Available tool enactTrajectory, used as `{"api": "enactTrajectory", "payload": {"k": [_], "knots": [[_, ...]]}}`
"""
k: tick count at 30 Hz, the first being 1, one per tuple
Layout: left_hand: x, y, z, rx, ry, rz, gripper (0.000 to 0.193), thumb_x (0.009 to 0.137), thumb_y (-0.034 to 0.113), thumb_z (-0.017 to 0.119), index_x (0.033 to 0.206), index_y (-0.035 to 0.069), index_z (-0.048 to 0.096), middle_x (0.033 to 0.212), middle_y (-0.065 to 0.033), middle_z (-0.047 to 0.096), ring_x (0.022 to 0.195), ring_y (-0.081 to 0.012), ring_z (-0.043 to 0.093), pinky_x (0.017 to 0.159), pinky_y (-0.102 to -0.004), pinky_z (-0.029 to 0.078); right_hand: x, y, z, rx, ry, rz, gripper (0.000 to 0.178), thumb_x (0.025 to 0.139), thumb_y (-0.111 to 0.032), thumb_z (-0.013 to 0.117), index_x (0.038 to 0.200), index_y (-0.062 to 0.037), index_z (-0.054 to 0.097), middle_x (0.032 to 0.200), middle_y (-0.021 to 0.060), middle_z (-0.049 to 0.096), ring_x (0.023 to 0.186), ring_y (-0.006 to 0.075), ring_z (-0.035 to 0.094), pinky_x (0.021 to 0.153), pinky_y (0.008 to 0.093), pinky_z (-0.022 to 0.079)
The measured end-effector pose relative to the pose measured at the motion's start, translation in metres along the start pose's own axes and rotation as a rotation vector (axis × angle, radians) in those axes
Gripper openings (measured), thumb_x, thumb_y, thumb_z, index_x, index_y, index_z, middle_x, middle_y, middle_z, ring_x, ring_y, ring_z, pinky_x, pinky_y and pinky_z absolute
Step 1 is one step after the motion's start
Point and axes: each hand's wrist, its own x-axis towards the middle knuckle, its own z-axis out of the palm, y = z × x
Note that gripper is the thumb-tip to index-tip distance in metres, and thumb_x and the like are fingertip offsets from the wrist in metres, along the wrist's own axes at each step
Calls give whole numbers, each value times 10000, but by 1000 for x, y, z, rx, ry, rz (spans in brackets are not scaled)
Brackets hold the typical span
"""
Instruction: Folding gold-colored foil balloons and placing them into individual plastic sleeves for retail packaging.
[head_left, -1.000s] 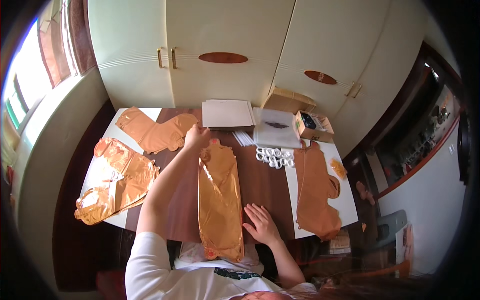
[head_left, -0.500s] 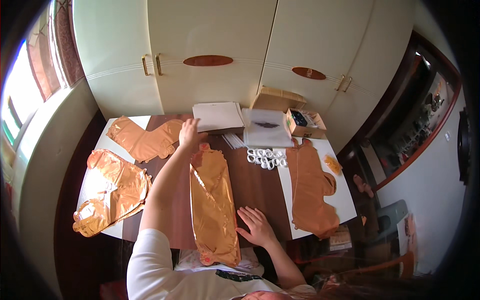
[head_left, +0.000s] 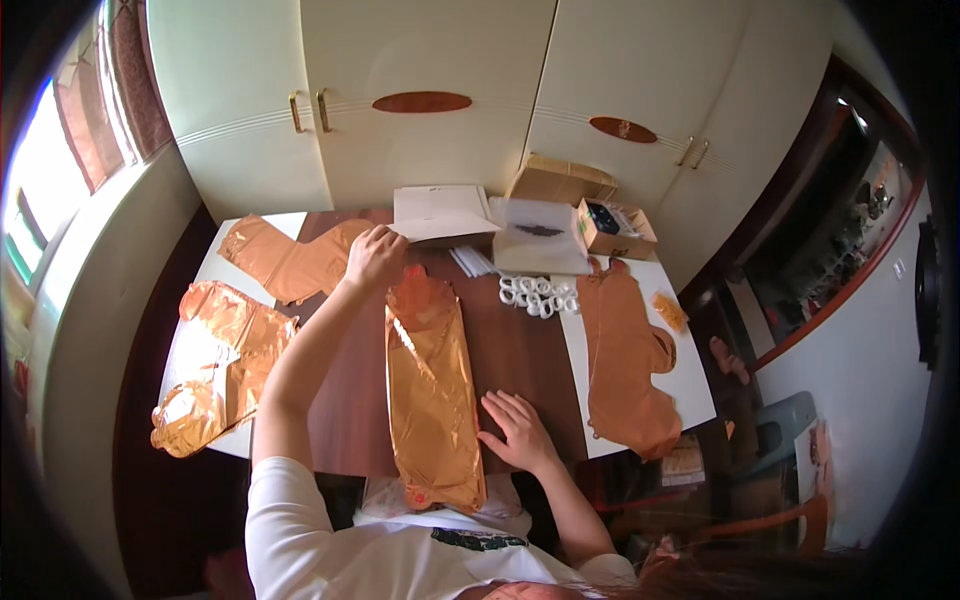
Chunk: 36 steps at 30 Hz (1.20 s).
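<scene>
A long, flat copper-coloured foil balloon [head_left: 432, 390] lies lengthwise in front of me, its lower end past the table's near edge. At the far side, my left hand [head_left: 377, 256] pinches the near left corner of the top card in a stack of white cards [head_left: 440, 205]; that card bends upward along its near edge. My right hand [head_left: 517, 430] rests on the brown tabletop just right of the balloon, fingers spread and holding nothing. Several white rings [head_left: 538, 296] and thin white sticks [head_left: 472, 262] lie beyond it.
More flat foil balloons lie left, one matte [head_left: 285, 258] and a shiny pile [head_left: 225, 355], and right, another matte one [head_left: 625, 360]. Behind stand clear plastic sheets [head_left: 540, 255], an open box [head_left: 615, 235] and cabinets [head_left: 430, 55]. A yellow bundle [head_left: 670, 311] sits at the right edge.
My left hand has closed on the top card's near left corner and raised its near edge. The right hand stays beside the balloon. The whole view has shifted slightly.
</scene>
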Motion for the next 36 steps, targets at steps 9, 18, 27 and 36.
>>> {"api": "enactTrajectory", "payload": {"k": [9,18,27,36], "knots": [[-94,67,-115,-52,-23,339,181,644,108,654,822,80,640,848,-19,622,835,-163,594,583,-301,445,-1,4,-8,122,267,-4,544,782,-135,650,1282,-25,465,1350,163,437,1226,326,437,1012,408,359],[-140,111,-132,-185,-221,200,176,672,137,617,836,74,623,928,-20,623,909,-165,584,717,-308,458,18,9,-4,8,14,-152,387,854,-182,568,1230,-102,532,1320,69,491,1249,278,416,1046,444,303],[-146,125,-142,-371,-419,-81,277,799,244,631,1032,94,621,1140,-52,618,1045,-197,579,856,-378,416,30,26,3,-73,-128,-189,341,902,-220,518,1225,-114,549,1271,61,538,1249,241,432,1053,465,288],[-150,134,-152,-416,-549,-156,381,790,289,631,1116,93,609,1162,-45,607,1080,-205,547,917,-403,384,43,30,3,-121,-168,-197,362,897,-237,530,1241,-128,539,1298,54,519,1252,236,428,1050,457,296]]}}
